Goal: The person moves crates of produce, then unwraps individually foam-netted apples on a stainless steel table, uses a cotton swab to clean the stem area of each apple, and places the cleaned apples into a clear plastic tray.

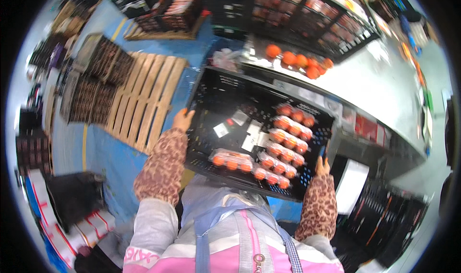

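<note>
A black plastic crate (211, 93) is held tilted in front of my body, off the floor. My left hand (184, 119) grips its left side, fingers wrapped over the rim. On the opposite side my right hand (323, 167) is closed on the crate's edge, its fingers partly hidden. Inside, a row of clear plastic packs (289, 139) of round orange-red fruit runs along the right. One more such pack (232, 161) lies near the front wall. White labels (251, 136) show on the crate's bare bottom.
Ahead is a white table (379, 88) bearing loose orange-red fruit (301, 60) and a large black crate (314, 20) full of packs. A wooden pallet (146, 95) with stacked crates (91, 100) stands on the left. More black crates (386, 215) are at right.
</note>
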`<state>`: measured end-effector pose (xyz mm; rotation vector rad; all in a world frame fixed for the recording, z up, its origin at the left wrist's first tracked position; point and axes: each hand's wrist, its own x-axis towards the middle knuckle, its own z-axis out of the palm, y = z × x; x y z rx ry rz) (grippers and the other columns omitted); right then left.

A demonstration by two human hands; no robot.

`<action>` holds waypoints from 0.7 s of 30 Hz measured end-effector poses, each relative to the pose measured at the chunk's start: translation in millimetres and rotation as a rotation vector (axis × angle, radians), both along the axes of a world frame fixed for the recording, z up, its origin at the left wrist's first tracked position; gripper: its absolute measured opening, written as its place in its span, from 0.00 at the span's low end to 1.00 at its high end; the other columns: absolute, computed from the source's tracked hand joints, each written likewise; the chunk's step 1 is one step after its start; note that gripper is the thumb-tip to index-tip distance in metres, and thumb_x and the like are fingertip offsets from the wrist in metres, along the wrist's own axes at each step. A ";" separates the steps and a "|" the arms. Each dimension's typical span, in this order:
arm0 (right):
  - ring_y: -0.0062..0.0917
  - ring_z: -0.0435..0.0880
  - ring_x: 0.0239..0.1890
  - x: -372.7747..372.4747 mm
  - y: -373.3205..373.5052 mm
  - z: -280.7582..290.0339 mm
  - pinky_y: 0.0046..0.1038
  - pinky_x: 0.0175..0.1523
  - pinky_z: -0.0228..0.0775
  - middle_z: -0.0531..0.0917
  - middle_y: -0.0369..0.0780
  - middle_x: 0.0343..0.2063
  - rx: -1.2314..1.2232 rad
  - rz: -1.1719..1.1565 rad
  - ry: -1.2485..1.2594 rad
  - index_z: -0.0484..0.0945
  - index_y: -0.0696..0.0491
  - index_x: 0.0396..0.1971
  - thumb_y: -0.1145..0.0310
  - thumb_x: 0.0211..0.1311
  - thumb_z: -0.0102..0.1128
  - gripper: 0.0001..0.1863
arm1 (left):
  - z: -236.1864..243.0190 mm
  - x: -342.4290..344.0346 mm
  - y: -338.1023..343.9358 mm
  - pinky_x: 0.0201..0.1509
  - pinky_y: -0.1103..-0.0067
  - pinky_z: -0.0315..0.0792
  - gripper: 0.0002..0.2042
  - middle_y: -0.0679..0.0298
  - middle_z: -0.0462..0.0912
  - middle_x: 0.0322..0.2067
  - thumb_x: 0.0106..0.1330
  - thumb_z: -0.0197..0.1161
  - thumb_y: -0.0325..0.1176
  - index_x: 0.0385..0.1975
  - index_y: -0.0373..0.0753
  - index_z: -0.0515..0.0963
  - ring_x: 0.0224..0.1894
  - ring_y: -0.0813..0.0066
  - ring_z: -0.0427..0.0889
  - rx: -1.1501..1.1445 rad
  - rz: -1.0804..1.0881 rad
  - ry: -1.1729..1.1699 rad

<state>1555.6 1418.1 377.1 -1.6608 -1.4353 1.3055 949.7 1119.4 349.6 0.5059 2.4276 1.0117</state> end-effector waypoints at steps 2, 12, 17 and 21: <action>0.14 0.64 0.09 4.9 7.0 -6.5 0.19 0.14 0.53 0.69 0.29 0.11 -0.025 0.003 0.010 0.74 0.48 0.30 0.54 0.65 0.59 0.13 | 0.8 2.4 0.3 0.60 0.69 0.67 0.29 0.44 0.77 0.51 0.60 0.64 0.49 0.52 0.30 0.74 0.57 0.54 0.75 0.021 0.015 -0.053; 0.19 0.66 0.10 31.4 2.5 8.4 0.22 0.15 0.54 0.69 0.32 0.10 -0.018 -0.034 -0.155 0.72 0.50 0.21 0.48 0.62 0.60 0.21 | 50.3 3.5 16.8 0.55 0.66 0.69 0.33 0.43 0.76 0.52 0.63 0.60 0.52 0.58 0.29 0.68 0.53 0.52 0.77 -0.115 -0.093 -0.196; 0.17 0.65 0.10 20.9 -10.2 15.5 0.22 0.15 0.54 0.68 0.31 0.11 0.011 -0.069 -0.184 0.71 0.48 0.23 0.48 0.59 0.63 0.20 | 63.3 -6.5 22.9 0.56 0.67 0.69 0.33 0.43 0.76 0.51 0.63 0.59 0.54 0.57 0.29 0.69 0.53 0.51 0.76 -0.060 -0.122 -0.185; 0.15 0.63 0.11 12.0 -13.6 20.2 0.20 0.15 0.53 0.67 0.29 0.13 -0.083 -0.160 -0.047 0.70 0.48 0.26 0.56 0.58 0.66 0.16 | 79.3 -6.5 16.1 0.52 0.66 0.70 0.32 0.44 0.78 0.48 0.62 0.59 0.54 0.53 0.29 0.73 0.50 0.52 0.78 -0.061 -0.092 -0.221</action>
